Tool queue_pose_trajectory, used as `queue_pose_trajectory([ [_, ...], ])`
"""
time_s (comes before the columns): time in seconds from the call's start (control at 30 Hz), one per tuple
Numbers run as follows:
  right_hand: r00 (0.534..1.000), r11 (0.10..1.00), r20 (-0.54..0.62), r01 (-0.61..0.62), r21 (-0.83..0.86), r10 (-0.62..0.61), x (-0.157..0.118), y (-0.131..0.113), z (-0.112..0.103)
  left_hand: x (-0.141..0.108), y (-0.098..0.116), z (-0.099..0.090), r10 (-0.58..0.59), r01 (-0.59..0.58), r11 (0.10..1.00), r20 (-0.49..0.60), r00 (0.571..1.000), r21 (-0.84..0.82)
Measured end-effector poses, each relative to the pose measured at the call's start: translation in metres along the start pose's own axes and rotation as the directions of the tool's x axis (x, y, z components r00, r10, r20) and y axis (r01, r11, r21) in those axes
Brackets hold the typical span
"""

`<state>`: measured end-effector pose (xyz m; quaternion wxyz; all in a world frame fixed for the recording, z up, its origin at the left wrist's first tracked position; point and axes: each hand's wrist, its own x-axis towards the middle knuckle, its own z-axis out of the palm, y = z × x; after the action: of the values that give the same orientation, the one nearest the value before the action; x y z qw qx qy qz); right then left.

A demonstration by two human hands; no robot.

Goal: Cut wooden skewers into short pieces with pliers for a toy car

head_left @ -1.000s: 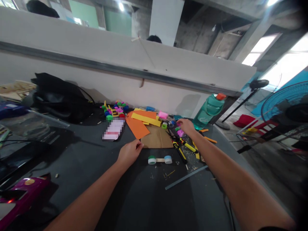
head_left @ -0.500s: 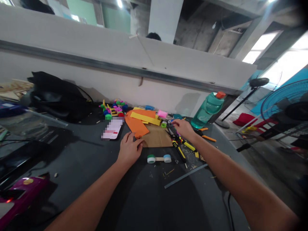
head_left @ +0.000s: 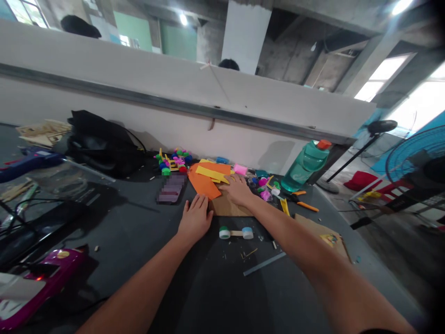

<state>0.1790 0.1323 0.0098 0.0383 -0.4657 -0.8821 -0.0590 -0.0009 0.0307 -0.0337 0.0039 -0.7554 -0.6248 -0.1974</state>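
Observation:
My left hand (head_left: 196, 217) lies on the dark table, its fingers stretched out at the lower edge of the orange paper (head_left: 206, 185). My right hand (head_left: 239, 190) reaches over a brown cardboard piece (head_left: 227, 207), fingers spread and touching the end of the yellow paper strips (head_left: 212, 174). The strips rest on the orange paper, which partly covers the cardboard. In front of both hands sits a small stick with a bottle cap at each end, one green-and-white cap (head_left: 224, 233) and one light blue cap (head_left: 247, 233). My right forearm hides part of the table.
A phone (head_left: 172, 189) lies left of the paper. Colourful pieces (head_left: 174, 162) sit behind it. A teal bottle (head_left: 306, 166) and orange-handled pliers (head_left: 306, 205) are at right. A grey strip (head_left: 264, 264) lies in front. The magenta device (head_left: 59, 269) stands at left, a fan (head_left: 420, 157) at right.
My right hand has moved left from the tools beside the cardboard onto the yellow strips. The left hand's fingers have straightened against the paper's edge. The phone screen has gone dark; the view has shifted.

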Motion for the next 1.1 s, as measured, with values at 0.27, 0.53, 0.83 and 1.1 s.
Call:
queue_pose_trajectory([
  [0.27,0.995,0.994,-0.047,-0.096,-0.054,0.093,0.051,0.019,0.001,0.000,-0.004,0.002,-0.014,0.014,1.000,-0.065,0.998,0.003],
  [0.53,0.966,0.984,-0.197,-0.178,-0.029,0.169,0.043,0.076,-0.039,0.000,-0.003,0.003,-0.039,0.039,0.999,-0.059,0.997,-0.009],
  [0.83,0.963,0.983,-0.202,-0.183,-0.016,0.176,0.007,0.026,-0.038,0.000,-0.002,-0.001,-0.011,0.011,1.000,-0.013,1.000,-0.027],
  [1.1,0.998,0.999,-0.064,-0.006,0.033,0.009,-0.025,-0.042,-0.023,0.006,-0.003,0.000,0.008,-0.008,1.000,0.028,1.000,0.001],
])
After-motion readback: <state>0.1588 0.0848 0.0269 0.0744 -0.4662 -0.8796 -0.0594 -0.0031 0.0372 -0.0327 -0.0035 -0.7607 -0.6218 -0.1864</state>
